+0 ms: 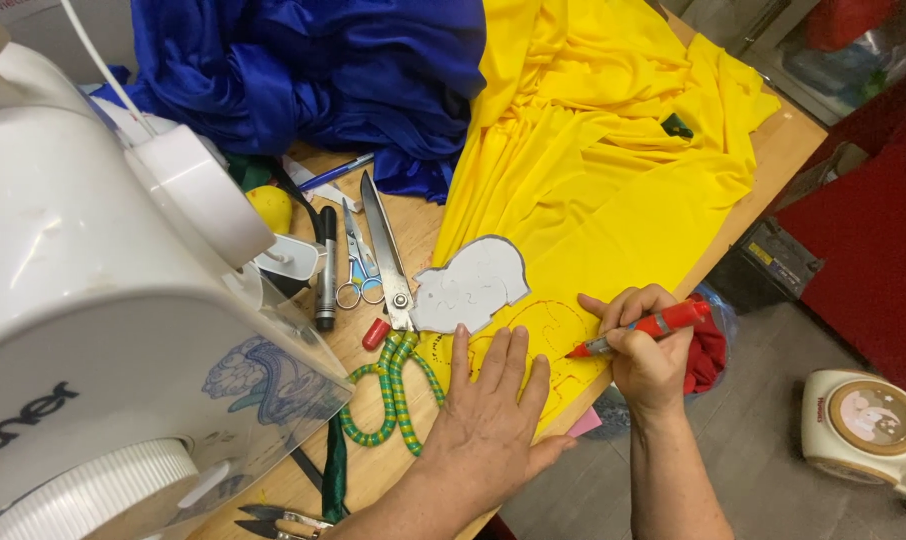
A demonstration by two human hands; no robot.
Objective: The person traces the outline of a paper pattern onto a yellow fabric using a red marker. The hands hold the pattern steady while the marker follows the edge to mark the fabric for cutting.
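Left hand (488, 415) lies flat, fingers spread, pressing the bright yellow stretch fabric (613, 190) onto the wooden tabletop (773, 150). Right hand (645, 350), just right of it, is closed round a red marker pen (643, 328), tip down on the yellow cloth among red drawn curves. Just above the left fingertips lies a grey paper cut-out template (470, 285), rounded and lobed, resting on the fabric's edge. Left of the template: large steel scissors with green-and-yellow wrapped handles (391, 330), small silver scissors (358, 262), a black marker (326, 265) and a small red cap (375, 334). Further left looms a white sewing machine (83, 300), with a blue-grey printed picture on its clear front panel. Above the template, a heap of royal-blue satin cloth (313, 70). Down on the floor, right of the right hand, sits a round cream device (865, 425).
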